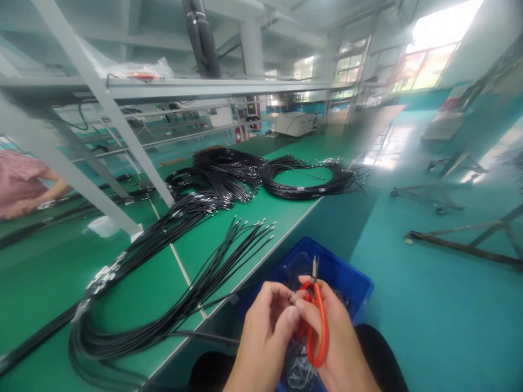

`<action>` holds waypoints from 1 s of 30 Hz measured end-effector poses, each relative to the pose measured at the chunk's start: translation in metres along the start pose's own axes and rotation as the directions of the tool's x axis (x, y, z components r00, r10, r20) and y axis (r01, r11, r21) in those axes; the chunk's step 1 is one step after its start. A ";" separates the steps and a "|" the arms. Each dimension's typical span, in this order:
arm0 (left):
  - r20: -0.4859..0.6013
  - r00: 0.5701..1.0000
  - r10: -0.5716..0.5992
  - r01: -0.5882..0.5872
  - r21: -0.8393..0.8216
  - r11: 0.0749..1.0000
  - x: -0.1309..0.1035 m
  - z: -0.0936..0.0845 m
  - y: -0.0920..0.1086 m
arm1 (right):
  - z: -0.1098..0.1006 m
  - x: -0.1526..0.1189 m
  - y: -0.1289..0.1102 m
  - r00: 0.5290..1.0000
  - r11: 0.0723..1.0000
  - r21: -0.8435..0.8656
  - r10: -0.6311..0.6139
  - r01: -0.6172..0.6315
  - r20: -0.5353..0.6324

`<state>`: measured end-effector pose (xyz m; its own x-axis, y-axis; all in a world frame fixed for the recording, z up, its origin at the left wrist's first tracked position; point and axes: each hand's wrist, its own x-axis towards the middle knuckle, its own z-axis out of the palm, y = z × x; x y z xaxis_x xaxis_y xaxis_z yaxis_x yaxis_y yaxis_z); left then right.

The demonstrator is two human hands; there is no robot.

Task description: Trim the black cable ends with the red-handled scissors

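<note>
My right hand (333,329) holds red-handled scissors (321,326), their closed metal tips pointing up and away. Its thumb and forefinger meet the fingertips of my left hand (267,326) around a small pale piece (292,298), too small to make out. Both hands are over a blue bin (359,288) that contains clear plastic bits. To the left, a bundle of thin black cables (163,321) with metal ends curves across the green table (229,247).
More black cables (220,174) and a coiled ring of cable (302,192) lie farther back. A white shelf post (134,147) rises at left. Behind it is a person in a pink top (18,177). Wheeled stands (466,245) are on the floor at right.
</note>
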<state>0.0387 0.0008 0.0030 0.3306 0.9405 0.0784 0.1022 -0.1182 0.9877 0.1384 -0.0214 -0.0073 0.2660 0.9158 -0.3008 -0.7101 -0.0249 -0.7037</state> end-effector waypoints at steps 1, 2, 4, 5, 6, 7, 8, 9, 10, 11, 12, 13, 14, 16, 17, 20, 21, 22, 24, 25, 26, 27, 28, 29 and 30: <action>-0.026 1.000 0.003 -0.003 0.012 1.000 0.001 0.001 0.002 | 0.001 0.000 0.001 1.000 1.000 -0.021 -0.009 0.009 -0.003; -0.056 0.998 -0.001 0.002 0.023 1.000 0.002 0.001 0.003 | 0.002 0.000 0.002 1.000 0.999 -0.040 -0.020 0.020 -0.003; -0.095 0.995 -0.036 0.035 -0.019 0.999 0.004 0.001 0.004 | 0.003 0.000 0.002 0.999 0.998 -0.058 -0.034 0.034 0.005; -0.083 0.995 -0.060 0.053 -0.080 0.995 0.005 0.000 0.005 | 0.004 0.000 0.001 0.999 0.998 -0.058 -0.037 0.037 0.010; -0.050 0.996 -0.078 0.069 -0.153 0.986 0.006 -0.001 0.004 | 0.004 0.000 0.001 0.999 0.998 -0.055 -0.038 0.039 0.015; -0.011 0.996 -0.090 0.085 -0.222 0.971 0.007 -0.002 0.004 | 0.004 0.000 0.001 0.999 0.998 -0.053 -0.038 0.039 0.020; 0.024 0.995 -0.096 0.099 -0.279 0.955 0.007 -0.003 0.003 | 0.003 0.001 0.000 0.999 0.998 -0.051 -0.036 0.037 0.023; 0.048 0.994 -0.099 0.110 -0.321 0.941 0.007 -0.004 0.002 | 0.003 0.001 0.001 0.999 0.998 -0.050 -0.034 0.035 0.025; 0.054 0.993 -0.106 0.118 -0.349 0.930 0.007 -0.004 0.001 | 0.002 0.001 0.001 0.999 0.998 -0.048 -0.032 0.033 0.028; 0.047 0.992 -0.115 0.124 -0.370 0.921 0.007 -0.005 0.000 | 0.002 0.001 0.001 0.999 0.998 -0.045 -0.030 0.032 0.033; 0.033 0.992 -0.126 0.129 -0.388 0.913 0.007 -0.005 0.000 | 0.002 0.001 0.001 0.999 0.999 -0.043 -0.029 0.031 0.038; 0.014 0.991 -0.134 0.128 -0.403 0.906 0.007 -0.005 0.000 | 0.002 0.000 0.002 0.999 0.999 -0.040 -0.027 0.029 0.041; -0.002 0.990 -0.140 0.126 -0.415 0.901 0.007 -0.004 0.000 | 0.002 0.000 0.002 0.999 0.999 -0.037 -0.025 0.027 0.043; 0.007 0.991 -0.135 0.124 -0.439 0.890 0.008 -0.003 0.000 | 0.002 0.000 0.002 0.999 0.999 -0.038 -0.019 0.021 0.038; 0.029 0.992 -0.122 0.122 -0.452 0.884 0.009 -0.002 -0.001 | 0.002 0.000 0.001 0.999 0.999 -0.040 -0.020 0.021 0.034; 0.057 0.994 -0.098 0.113 -0.476 0.872 0.012 -0.002 -0.005 | 0.001 0.001 0.000 0.999 0.999 -0.031 -0.035 0.036 0.036; 0.049 0.994 -0.102 0.112 -0.473 0.874 0.013 -0.003 -0.008 | 0.001 0.002 0.000 0.999 0.999 -0.021 -0.033 0.034 0.034; 0.032 0.993 -0.111 0.114 -0.462 0.880 0.013 -0.005 -0.010 | 0.000 0.003 0.000 0.999 1.000 -0.012 -0.026 0.026 0.027; -0.010 0.992 -0.126 0.112 -0.399 0.910 0.012 -0.008 -0.012 | 0.000 0.004 -0.001 1.000 1.000 0.000 -0.004 0.004 0.004; -0.049 0.992 -0.118 0.094 -0.345 0.934 0.011 -0.009 -0.011 | 0.000 0.004 -0.001 1.000 1.000 0.008 0.002 -0.002 -0.007; -0.100 0.990 -0.094 0.063 -0.279 0.958 0.010 -0.010 -0.010 | 0.000 0.005 -0.001 1.000 1.000 0.017 0.005 -0.005 -0.017; -0.156 0.986 -0.059 0.026 -0.208 0.978 0.008 -0.011 -0.008 | 0.001 0.005 -0.001 1.000 1.000 0.029 0.006 -0.005 -0.020; -0.201 0.980 -0.018 -0.011 -0.143 0.990 0.007 -0.012 -0.005 | 0.001 0.005 -0.002 1.000 0.999 0.039 0.006 -0.005 -0.018; -0.218 0.976 0.017 -0.039 -0.096 0.995 0.007 -0.011 -0.002 | 0.002 0.005 -0.002 1.000 0.999 0.045 0.008 -0.007 -0.015; -0.204 0.979 0.031 -0.048 -0.079 0.996 0.007 -0.011 0.001 | 0.003 0.004 -0.002 1.000 0.999 0.046 0.011 -0.010 -0.016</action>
<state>0.0308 0.0104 0.0059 0.1353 0.9816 0.1348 0.0116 -0.1376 0.9904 0.1387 -0.0164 -0.0055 0.2683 0.9092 -0.3185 -0.7418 -0.0159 -0.6704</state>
